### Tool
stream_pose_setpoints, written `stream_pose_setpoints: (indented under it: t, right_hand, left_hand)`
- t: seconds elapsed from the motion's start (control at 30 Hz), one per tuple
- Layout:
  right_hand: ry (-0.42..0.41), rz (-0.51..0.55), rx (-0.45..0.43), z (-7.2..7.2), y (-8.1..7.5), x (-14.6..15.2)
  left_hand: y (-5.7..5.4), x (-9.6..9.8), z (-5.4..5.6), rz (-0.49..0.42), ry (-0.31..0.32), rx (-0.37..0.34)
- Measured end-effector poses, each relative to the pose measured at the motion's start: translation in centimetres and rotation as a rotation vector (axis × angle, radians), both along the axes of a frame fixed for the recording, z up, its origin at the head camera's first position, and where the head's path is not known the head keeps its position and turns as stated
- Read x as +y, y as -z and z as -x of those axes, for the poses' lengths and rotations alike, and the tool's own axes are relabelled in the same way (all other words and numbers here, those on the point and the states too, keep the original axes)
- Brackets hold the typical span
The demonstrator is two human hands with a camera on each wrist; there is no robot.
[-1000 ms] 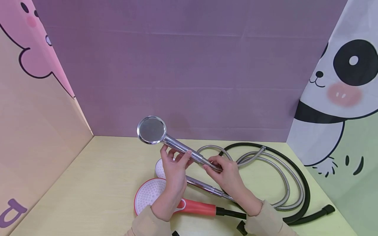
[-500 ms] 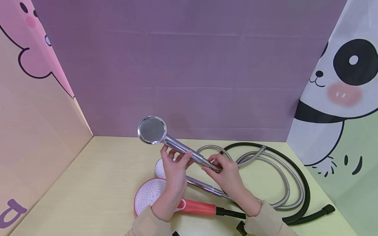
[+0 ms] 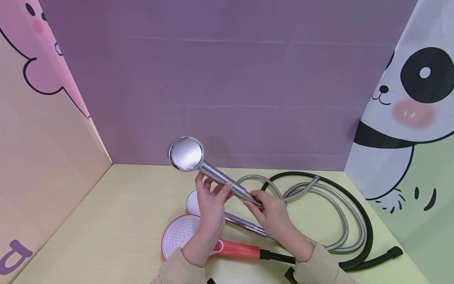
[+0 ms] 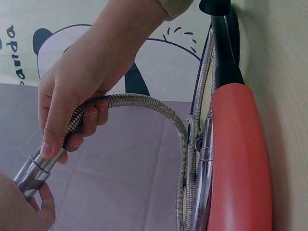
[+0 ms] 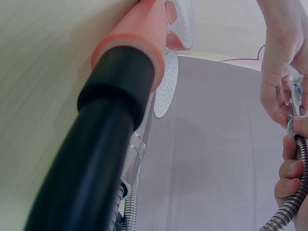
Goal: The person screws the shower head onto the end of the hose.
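My left hand [image 3: 211, 209] holds a chrome shower head [image 3: 186, 154] by its handle, raised off the table with its round face at the upper left. At the handle's lower end, the thumb and fingers of my right hand [image 3: 273, 213] grip the end of a flexible metal hose [image 4: 144, 101]. In the left wrist view, the hose leaves that hand in a curve, and its end lines up with the chrome handle [image 4: 32, 173]. My right fingers partly hide the joint. The right wrist view has both hands at its right edge, around the joint.
On the table lie a red shower head [image 3: 241, 249] with a black hose [image 3: 369, 228] and a second chrome shower head [image 3: 244, 224] with a white face. Coiled metal hoses [image 3: 344, 225] fill the right side. A purple backdrop [image 3: 227, 86] and printed side panels surround the table.
The raised shower head has shifted slightly up and right, and its face has tilted to catch the light. My right fingers have moved, covering more of the joint.
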State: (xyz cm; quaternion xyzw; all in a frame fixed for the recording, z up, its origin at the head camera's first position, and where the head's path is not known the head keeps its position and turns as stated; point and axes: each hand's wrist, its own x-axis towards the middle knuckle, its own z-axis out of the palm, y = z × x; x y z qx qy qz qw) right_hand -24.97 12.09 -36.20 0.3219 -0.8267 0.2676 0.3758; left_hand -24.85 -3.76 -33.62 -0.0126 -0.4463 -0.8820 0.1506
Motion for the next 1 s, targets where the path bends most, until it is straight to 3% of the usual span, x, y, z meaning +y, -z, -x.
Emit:
stream_pose_setpoints:
  t: [0.23,0.57,1.0]
  right_hand:
    - [-0.025,-0.017,0.022,0.1,0.3,0.2]
    - [-0.024,0.034,-0.168,0.0,-0.5,0.2]
    - [0.018,0.021,-0.156,0.2,-1.5,-0.9]
  left_hand:
    - [-0.2,0.1,-0.1,0.024,0.011,0.035]
    - [-0.1,0.0,-0.2,-0.04,-0.029,0.013]
    - [0.1,-0.4,-0.3,-0.052,-0.018,-0.037]
